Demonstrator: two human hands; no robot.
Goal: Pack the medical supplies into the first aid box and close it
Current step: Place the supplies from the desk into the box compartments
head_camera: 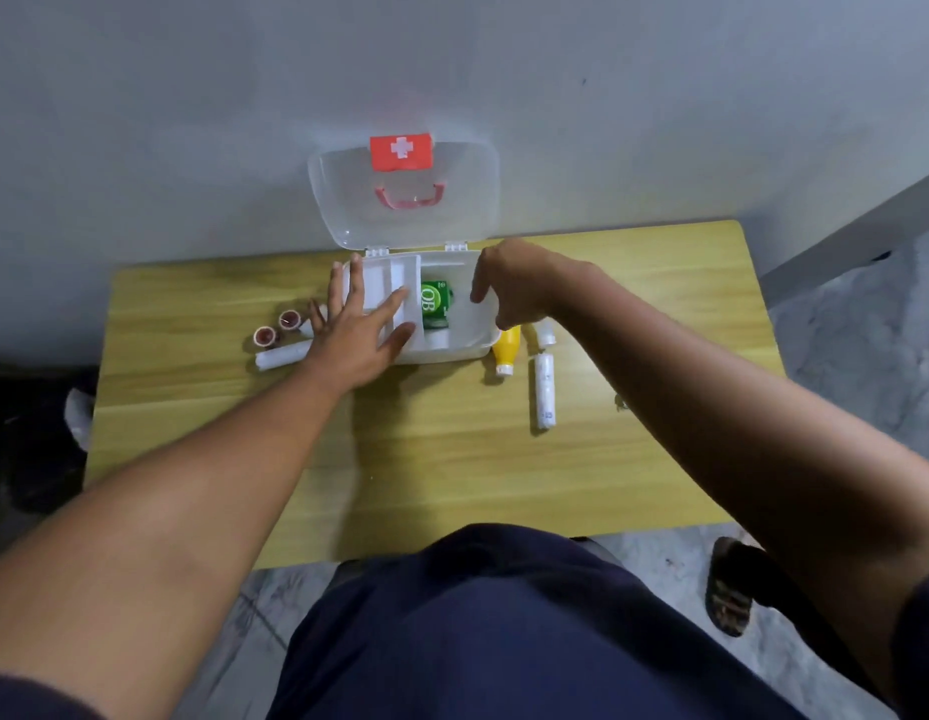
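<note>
White plastic tray insert (395, 283) being pressed flat under the spread left hand (361, 330), nothing grasped, probably steadying the first aid box (452, 350). Right hand (509, 291) hovering over the open compartment, fingers loosely curled, empty. Green box (435, 304) already lying inside. Still waiting outside: yellow bottle (505, 350), bandage rolls (544, 389), two red-capped jars (278, 328). Resting on a wooden table (452, 459), clear lid (405, 200) leaning against a grey wall (192, 122).
</note>
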